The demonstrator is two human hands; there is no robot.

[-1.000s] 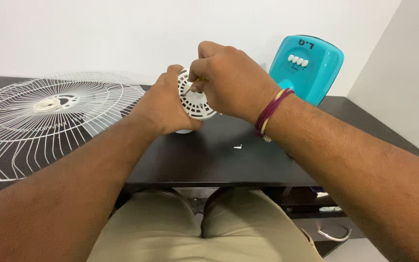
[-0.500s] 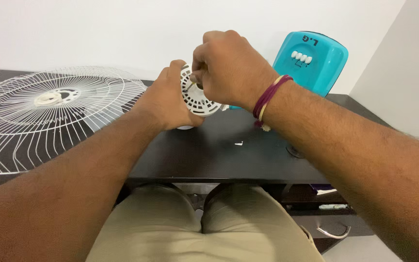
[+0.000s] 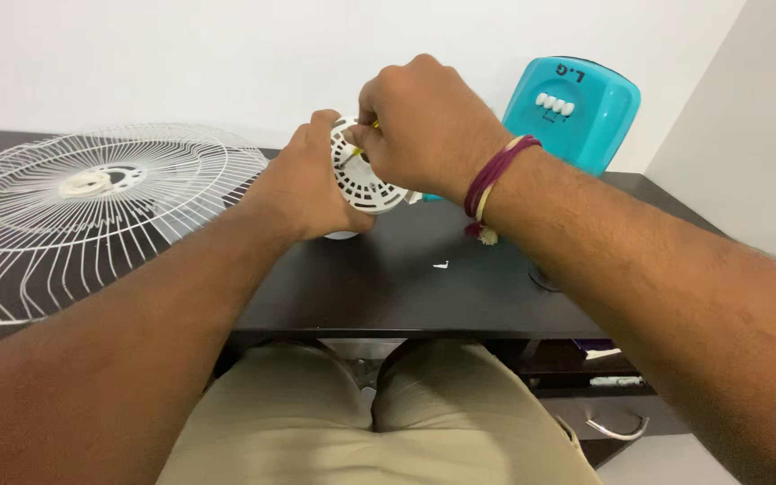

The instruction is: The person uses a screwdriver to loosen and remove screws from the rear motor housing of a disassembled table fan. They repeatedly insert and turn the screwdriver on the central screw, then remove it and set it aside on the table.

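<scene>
Left hand (image 3: 303,189) wraps around a round white slotted fan part (image 3: 365,180), fingers curled behind it and thumb along its left edge, holding it upright just above the black table (image 3: 406,287) near the table's middle. Right hand (image 3: 424,126) comes in from three o'clock and closes over the top of the part, its fingertips pinched on a thin tool with a yellow tip (image 3: 363,139) (only a sliver of it shows between the fingers) pressed against the part's face. A maroon thread band (image 3: 494,175) circles the right wrist. At nine o'clock from the part a large white wire fan guard (image 3: 92,216) lies flat on the table. At two o'clock, behind the right wrist, a turquoise fan housing (image 3: 577,112) with white buttons stands against the wall. A tiny white scrap (image 3: 441,265) lies on the table at five o'clock from the part.
</scene>
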